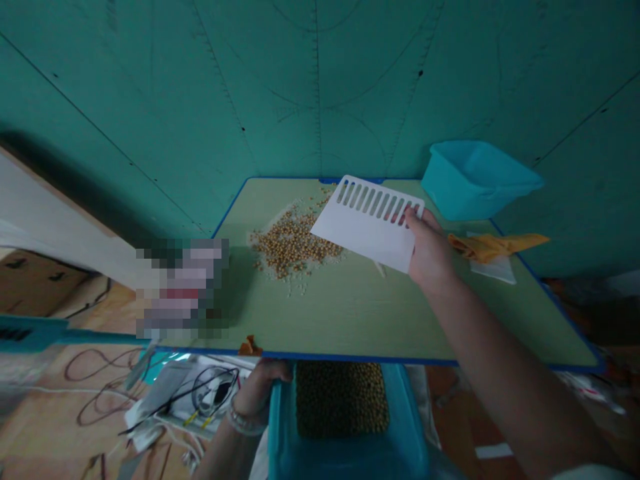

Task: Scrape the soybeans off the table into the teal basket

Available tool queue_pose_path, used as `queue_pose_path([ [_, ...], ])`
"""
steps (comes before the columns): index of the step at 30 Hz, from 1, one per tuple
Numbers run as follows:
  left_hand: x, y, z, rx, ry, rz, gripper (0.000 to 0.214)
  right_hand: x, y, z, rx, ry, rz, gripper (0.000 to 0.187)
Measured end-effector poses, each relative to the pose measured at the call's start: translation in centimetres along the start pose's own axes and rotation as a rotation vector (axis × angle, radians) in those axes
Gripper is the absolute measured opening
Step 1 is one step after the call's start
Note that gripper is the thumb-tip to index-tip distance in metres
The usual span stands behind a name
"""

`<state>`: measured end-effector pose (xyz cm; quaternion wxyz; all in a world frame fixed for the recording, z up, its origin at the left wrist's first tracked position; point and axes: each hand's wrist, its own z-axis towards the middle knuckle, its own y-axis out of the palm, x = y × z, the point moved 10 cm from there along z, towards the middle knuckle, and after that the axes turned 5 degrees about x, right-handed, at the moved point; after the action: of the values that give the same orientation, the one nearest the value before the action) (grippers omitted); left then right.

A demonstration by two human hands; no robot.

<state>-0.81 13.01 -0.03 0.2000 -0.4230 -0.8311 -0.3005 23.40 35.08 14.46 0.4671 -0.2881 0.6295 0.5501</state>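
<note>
My right hand (428, 250) grips a white plastic slotted panel (367, 221) by its right edge, holding it tilted just right of a pile of tan beans (290, 245) on the green table (350, 313). My left hand (260, 388) is closed on the left rim of a teal bin (280, 440) held below the table's near edge. That bin holds many beans (341, 399).
A second teal tub (475, 177) stands at the table's far right corner. An orange cloth (493, 245) on white paper lies near the right edge. A small orange scrap (249, 347) sits at the near edge. Cables and clutter (200, 393) lie on the floor at left.
</note>
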Motion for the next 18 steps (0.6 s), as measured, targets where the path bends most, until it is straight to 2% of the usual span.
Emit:
queue_pose_path([
  [3,0.2,-0.2,-0.2,0.01,0.01,0.035,0.031,0.0,0.0,0.0,0.006,0.003,-0.001,0.018],
  [7,0.6,-0.6,-0.2,0.024,0.078,0.124,0.032,0.2,-0.1,0.0,0.016,0.023,-0.009,0.017],
  [13,-0.3,1.6,-0.9,-0.18,0.023,0.155,0.019,0.4,-0.1,0.1,0.006,0.032,-0.001,0.017],
  [18,-0.7,1.0,-0.6,-0.192,0.031,0.17,0.018,0.4,0.1,0.2,-0.018,0.018,0.03,0.017],
])
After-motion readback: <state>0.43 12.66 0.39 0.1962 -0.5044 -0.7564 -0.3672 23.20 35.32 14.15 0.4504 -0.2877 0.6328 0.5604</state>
